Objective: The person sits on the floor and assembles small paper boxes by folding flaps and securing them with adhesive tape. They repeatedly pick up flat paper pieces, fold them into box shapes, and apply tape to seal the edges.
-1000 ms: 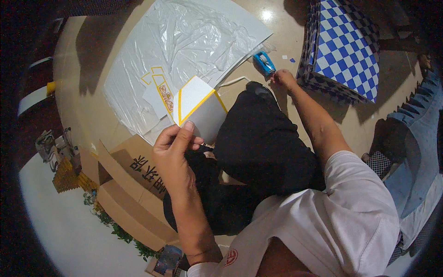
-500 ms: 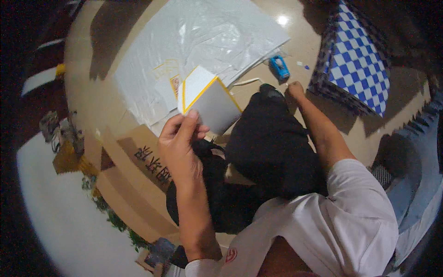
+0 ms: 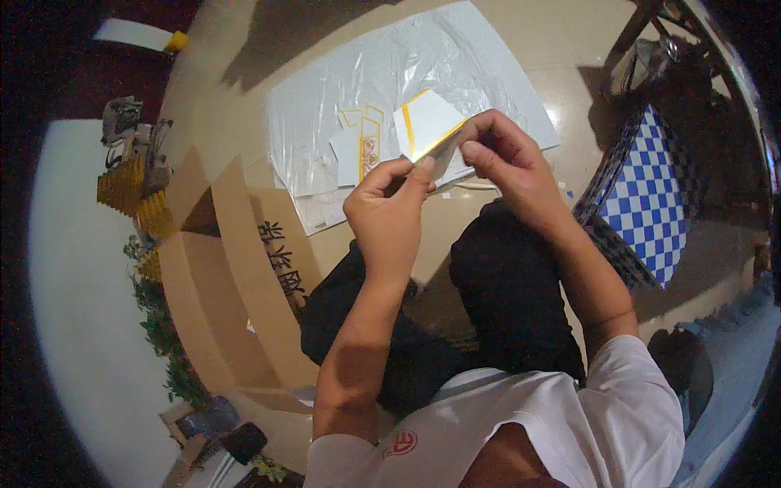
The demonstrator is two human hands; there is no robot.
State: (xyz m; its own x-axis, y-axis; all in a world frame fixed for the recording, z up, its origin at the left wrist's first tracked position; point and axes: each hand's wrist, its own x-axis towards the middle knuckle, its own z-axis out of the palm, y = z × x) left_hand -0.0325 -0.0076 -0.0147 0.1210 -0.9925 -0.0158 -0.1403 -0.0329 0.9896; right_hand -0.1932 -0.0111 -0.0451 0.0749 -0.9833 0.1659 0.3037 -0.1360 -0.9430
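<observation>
A folded white board piece [image 3: 429, 114] with yellow edge lines is held up over the sheets, seen partly edge-on. My left hand [image 3: 386, 199] pinches its lower corner between thumb and fingers. At its right end, my right hand [image 3: 525, 183] has curled fingers and meets the yellow edge, with the thumb close to the index finger. Whether something small is also between those fingertips is hidden. Behind the piece, flat white cut-outs with yellow outlines [image 3: 370, 146] lie on a large white sheet [image 3: 325, 89] partly under clear plastic film.
An open cardboard box [image 3: 236, 285] with dark handwriting stands at my left. On the right is a blue-and-white checkered bag [image 3: 647, 199]. Green leafy plants [image 3: 163, 325] line the far left, beside a white surface [image 3: 81, 268]. Blue-grey fabric [image 3: 724, 366] hangs at the lower right.
My right hand has come up from the floor near the blue object to the board piece. The piece has tilted in my left hand. The view has shifted, and the blue object no longer shows.
</observation>
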